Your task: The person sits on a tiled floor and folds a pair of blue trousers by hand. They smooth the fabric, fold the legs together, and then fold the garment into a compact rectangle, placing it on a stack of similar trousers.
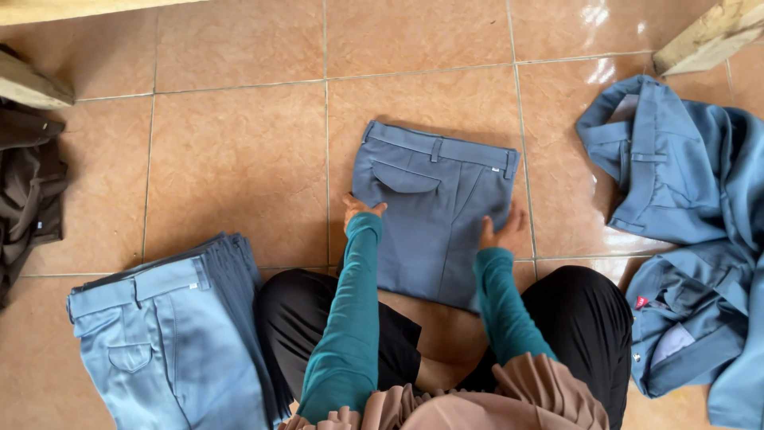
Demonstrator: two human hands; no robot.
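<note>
**Both hands on a folded pair of blue trousers on the tiled floor**

A person sits on the floor with the knees apart, seen from above. Between the knees, on the tan tiled floor (pixel 239 159), lies a folded pair of blue-grey trousers (pixel 434 207), with the waistband away from the person and a back pocket flap showing on the left half.

The left hand (pixel 360 209) is at the left edge of the folded trousers. Its fingers (pixel 377 209) are curled and pinch the edge of the cloth. The right hand (pixel 501 231) lies flat on the right part of the same trousers, near their right edge; its fingers are spread a little and press on the cloth. Both arms wear long teal sleeves (pixel 350 310).

To the person's left, just beside the left knee, stands a neat stack of folded light blue trousers (pixel 171 342). To the right is a loose heap of unfolded blue garments (pixel 684 239), near the right knee. At the far left edge lies some dark brown clothing (pixel 28 191). Pieces of pale wood (pixel 708 36) show in the upper corners.
</note>
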